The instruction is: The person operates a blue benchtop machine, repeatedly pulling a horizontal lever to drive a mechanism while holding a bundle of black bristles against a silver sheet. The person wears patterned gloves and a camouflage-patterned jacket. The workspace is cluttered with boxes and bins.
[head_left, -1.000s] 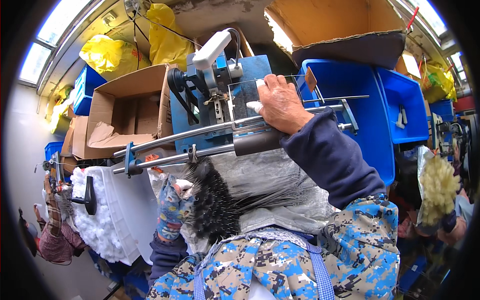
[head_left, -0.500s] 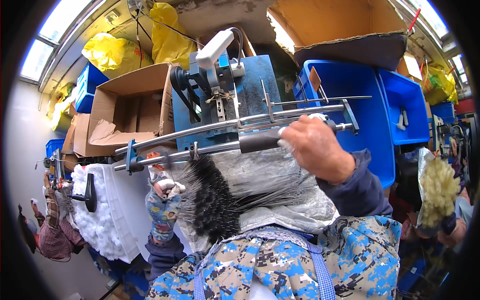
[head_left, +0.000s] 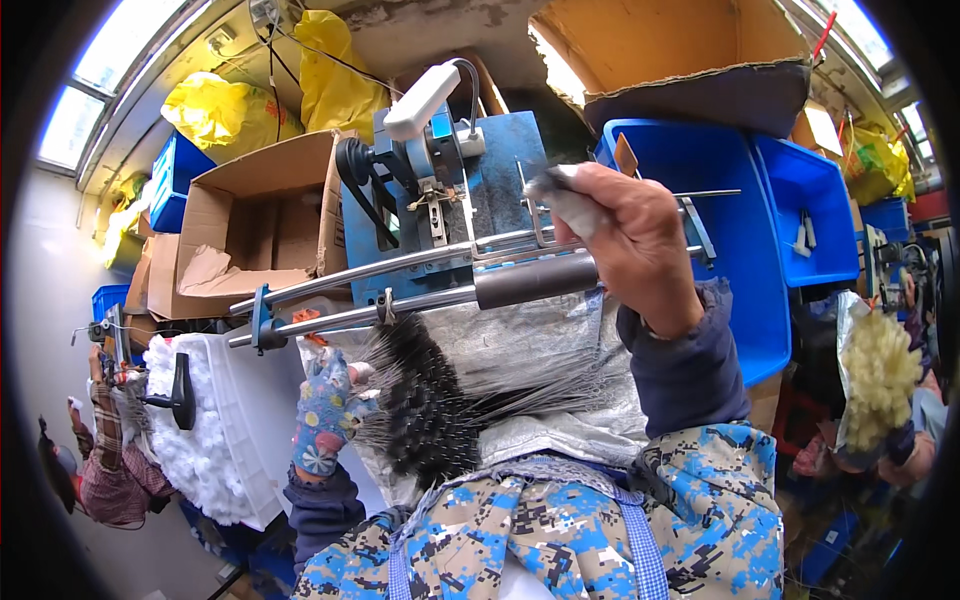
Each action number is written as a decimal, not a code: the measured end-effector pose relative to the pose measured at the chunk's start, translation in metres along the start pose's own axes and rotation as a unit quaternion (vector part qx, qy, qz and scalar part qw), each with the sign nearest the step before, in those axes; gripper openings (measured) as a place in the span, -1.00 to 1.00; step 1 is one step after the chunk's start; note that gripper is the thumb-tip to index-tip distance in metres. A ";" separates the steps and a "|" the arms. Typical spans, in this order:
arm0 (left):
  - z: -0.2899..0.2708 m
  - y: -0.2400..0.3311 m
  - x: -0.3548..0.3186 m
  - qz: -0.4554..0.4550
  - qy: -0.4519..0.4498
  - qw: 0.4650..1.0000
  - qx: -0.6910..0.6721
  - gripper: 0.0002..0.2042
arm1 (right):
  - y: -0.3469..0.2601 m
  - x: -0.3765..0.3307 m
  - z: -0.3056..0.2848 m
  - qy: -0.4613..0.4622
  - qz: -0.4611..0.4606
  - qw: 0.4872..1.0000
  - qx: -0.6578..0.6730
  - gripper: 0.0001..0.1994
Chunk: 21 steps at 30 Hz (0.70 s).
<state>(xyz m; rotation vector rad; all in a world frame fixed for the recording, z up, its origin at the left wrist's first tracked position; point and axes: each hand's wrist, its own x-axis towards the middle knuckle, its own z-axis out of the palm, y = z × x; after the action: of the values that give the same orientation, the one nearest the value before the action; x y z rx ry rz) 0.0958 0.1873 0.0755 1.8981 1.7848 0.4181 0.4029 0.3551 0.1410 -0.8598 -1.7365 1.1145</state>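
My right hand [head_left: 640, 235], with white covers on its fingertips, is raised over the machine's right side. Its thumb and fingers pinch a small dark fuzzy piece [head_left: 548, 182], partly blurred. Lower left, my left hand [head_left: 330, 400], in a blue patterned covering with white-wrapped fingertips, is curled beside a heap of black bristly pieces [head_left: 425, 400] with thin metal wires. What its fingers hold cannot be made out. The heap rests on a silver-grey sheet [head_left: 560, 345] over my lap. Metal rails [head_left: 430, 299] with a dark grey sleeve [head_left: 520, 283] cross above it.
A blue machine [head_left: 510, 150] with a white lamp-like head [head_left: 422, 100] stands ahead. An open cardboard box [head_left: 255, 215] is left of it; blue bins [head_left: 690, 170] stand right. White fluff fills a tray [head_left: 200, 430] at left. Other people [head_left: 115, 470] work at both sides.
My right hand has left the rail's grey sleeve and risen up and slightly left, showing a dark fuzzy piece. My left hand has turned and shifted slightly down.
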 end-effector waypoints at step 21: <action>0.022 -0.017 0.001 0.006 -0.039 0.999 -0.018 -0.82 | 0.112 0.053 0.051 -0.081 0.002 0.836 -0.543 -0.88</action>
<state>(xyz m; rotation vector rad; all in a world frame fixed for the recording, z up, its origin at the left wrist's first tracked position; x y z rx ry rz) 0.0931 0.1855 0.0476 1.8752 1.7066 0.3727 0.3458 0.4254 0.0417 -1.4353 -2.5182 0.0711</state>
